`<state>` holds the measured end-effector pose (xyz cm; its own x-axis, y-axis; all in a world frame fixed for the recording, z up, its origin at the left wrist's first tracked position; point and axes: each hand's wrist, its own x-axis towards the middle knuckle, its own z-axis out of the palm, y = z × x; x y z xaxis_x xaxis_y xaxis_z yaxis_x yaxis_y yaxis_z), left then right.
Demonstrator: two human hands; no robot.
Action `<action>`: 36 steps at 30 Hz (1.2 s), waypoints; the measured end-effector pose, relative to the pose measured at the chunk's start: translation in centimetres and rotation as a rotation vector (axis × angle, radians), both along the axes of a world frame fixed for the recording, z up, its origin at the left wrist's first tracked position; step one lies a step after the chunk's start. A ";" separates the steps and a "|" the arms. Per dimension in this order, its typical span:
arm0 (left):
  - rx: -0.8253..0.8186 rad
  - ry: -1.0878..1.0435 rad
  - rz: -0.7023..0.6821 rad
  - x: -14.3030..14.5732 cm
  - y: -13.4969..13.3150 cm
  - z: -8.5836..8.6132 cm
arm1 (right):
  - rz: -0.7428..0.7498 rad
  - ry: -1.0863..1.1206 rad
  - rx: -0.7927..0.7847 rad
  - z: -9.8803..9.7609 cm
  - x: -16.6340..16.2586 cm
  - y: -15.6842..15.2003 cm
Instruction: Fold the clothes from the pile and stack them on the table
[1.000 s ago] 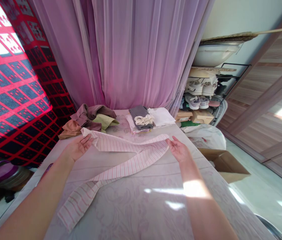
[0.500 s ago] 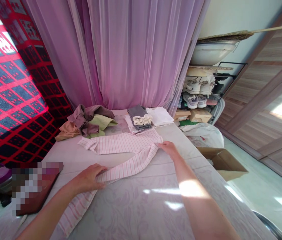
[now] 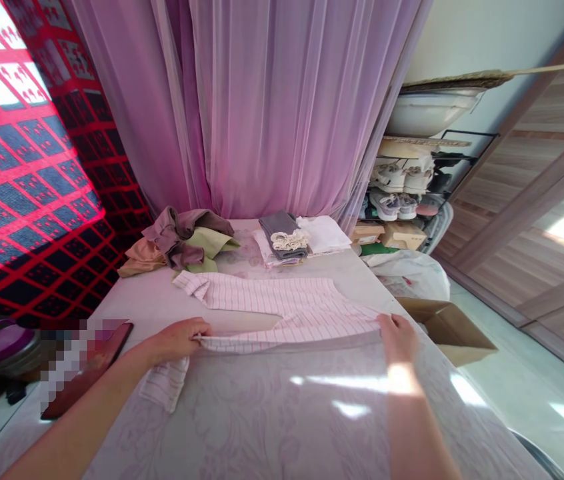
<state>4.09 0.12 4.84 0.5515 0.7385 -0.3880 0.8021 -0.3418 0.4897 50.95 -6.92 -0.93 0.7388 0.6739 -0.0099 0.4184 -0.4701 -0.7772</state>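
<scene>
"Garment of white cloth with fine pink stripes [image 3: 307, 310], where does it lie?"

"On the near side of the stack of folded grey and white clothes [image 3: 282, 239], long axis from left to right."

"And both hands?"

"The left hand [image 3: 182, 337] and right hand [image 3: 398, 337] pinch its near edge, stretched between them. Its other long part lies beyond, toward the stack; the left hand is nearer to that."

Striped garment [image 3: 319, 313]: matt cloth. Curtain [image 3: 267, 107]: sheer fabric. Box [image 3: 455, 330]: matt cardboard.
</scene>
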 end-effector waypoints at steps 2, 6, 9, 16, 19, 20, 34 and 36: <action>-0.135 0.122 -0.076 0.1 0.0 0.9 | -0.099 -0.123 -0.114 0.2 -0.4 -1.0; -0.275 0.237 -0.112 -0.6 1.7 2.1 | -0.002 -0.251 -0.215 1.3 -1.2 0.1; 0.045 0.262 0.140 -0.8 4.3 1.7 | 0.113 -0.343 -0.293 2.3 -1.6 3.4; 0.446 0.354 0.559 1.3 7.3 -2.1 | 0.349 -0.370 -0.448 1.7 -3.4 10.8; 0.491 0.340 0.574 1.4 7.6 -2.9 | 0.364 -0.400 -0.451 1.2 -3.9 11.8; 0.504 0.312 0.597 1.1 7.8 -3.0 | 0.359 -0.404 -0.446 1.2 -4.0 11.9; 0.061 -0.716 1.348 -2.6 6.6 -5.2 | 0.271 -0.431 -0.373 -0.1 -4.9 12.3; -0.035 -0.762 1.294 -2.9 6.6 -4.9 | 0.274 -0.431 -0.381 -0.1 -4.9 12.0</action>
